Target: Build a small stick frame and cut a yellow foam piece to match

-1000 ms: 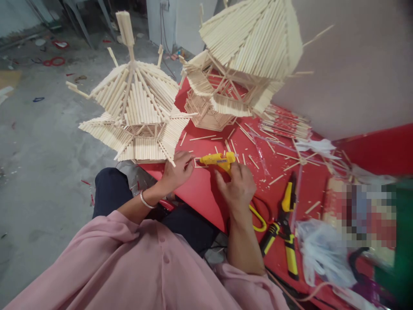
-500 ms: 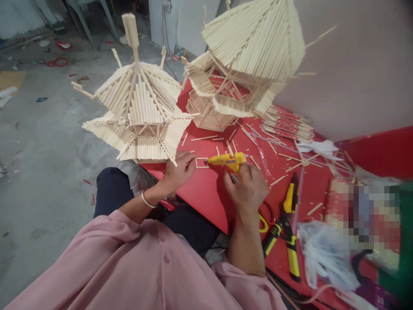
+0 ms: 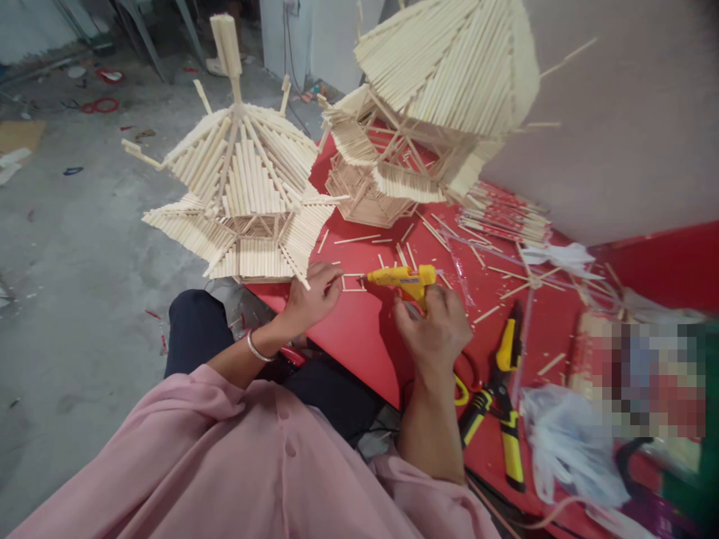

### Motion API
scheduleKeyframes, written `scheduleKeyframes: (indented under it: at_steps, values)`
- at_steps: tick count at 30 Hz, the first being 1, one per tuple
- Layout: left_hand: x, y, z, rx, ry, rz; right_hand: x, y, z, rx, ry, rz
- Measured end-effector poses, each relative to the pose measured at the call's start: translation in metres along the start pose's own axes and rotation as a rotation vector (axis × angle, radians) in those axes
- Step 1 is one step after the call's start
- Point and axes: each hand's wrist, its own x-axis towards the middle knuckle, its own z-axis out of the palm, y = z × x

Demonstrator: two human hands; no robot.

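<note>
While my right hand [image 3: 435,323] holds yellow glue gun [image 3: 401,277], nozzle at right end of small stick frame [image 3: 353,290], my left hand [image 3: 313,299] has fingertips at left end; cannot tell if pinching. Frame lies on near side of red counter [image 3: 351,329].

The right hand [image 3: 435,326] holds a yellow glue gun [image 3: 401,277] at a small stick frame [image 3: 353,290].

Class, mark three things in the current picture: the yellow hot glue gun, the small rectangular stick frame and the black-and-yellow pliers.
Yellow hot glue gun [image 3: 403,277]: head view, on its body.
Small rectangular stick frame [image 3: 354,290]: head view, on its near stick.
Black-and-yellow pliers [image 3: 497,388]: head view, around the pivot.
</note>
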Motion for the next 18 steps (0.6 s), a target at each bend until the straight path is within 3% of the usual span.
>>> scheduleKeyframes:
  at_steps: [10, 18]
  values:
    - [0.0, 0.001, 0.0, -0.022, -0.015, -0.02, -0.001, -0.001, 0.004, 0.035, -0.016, -0.045]
    - [-0.002, -0.001, 0.002, -0.019, 0.004, -0.024, -0.003, -0.012, 0.008, 0.165, 0.046, -0.022]
